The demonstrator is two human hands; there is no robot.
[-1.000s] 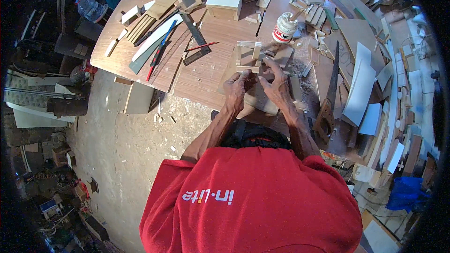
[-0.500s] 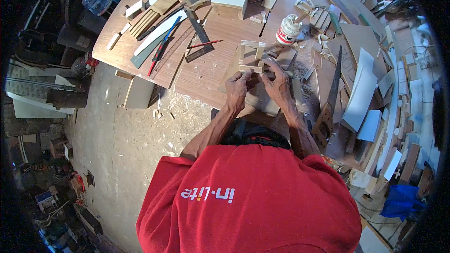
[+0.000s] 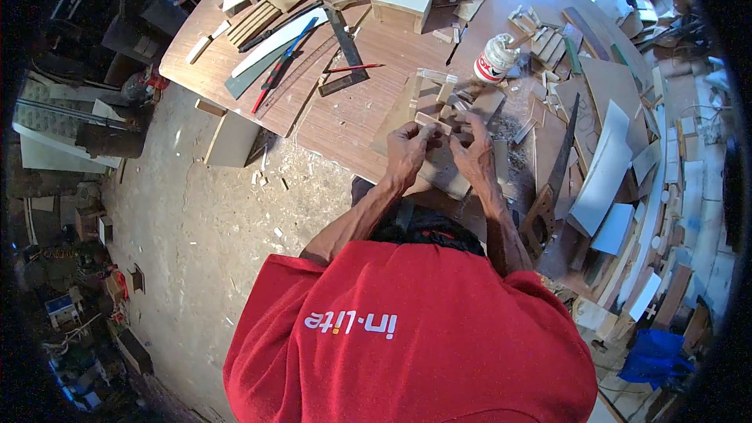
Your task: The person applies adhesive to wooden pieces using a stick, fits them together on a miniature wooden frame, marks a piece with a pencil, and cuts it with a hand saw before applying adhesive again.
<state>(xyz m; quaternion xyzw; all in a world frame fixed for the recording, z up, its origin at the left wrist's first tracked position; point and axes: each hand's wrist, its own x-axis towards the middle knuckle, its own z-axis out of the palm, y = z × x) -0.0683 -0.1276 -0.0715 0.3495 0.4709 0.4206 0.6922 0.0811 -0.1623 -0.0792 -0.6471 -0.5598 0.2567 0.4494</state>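
- I see the left hand [image 3: 406, 154] pinching a small wood strip [image 3: 433, 123] — it sits between both hands, near a little wooden frame [image 3: 446, 92].
- The right hand [image 3: 474, 156] curves close by — whether its fingers grip anything, I can't tell.

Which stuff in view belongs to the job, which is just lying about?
Likely in the job:
- wooden strip, at the left hand
- small wooden frame, just beyond

Apparently lying about:
- handsaw
- red pencil
- black square
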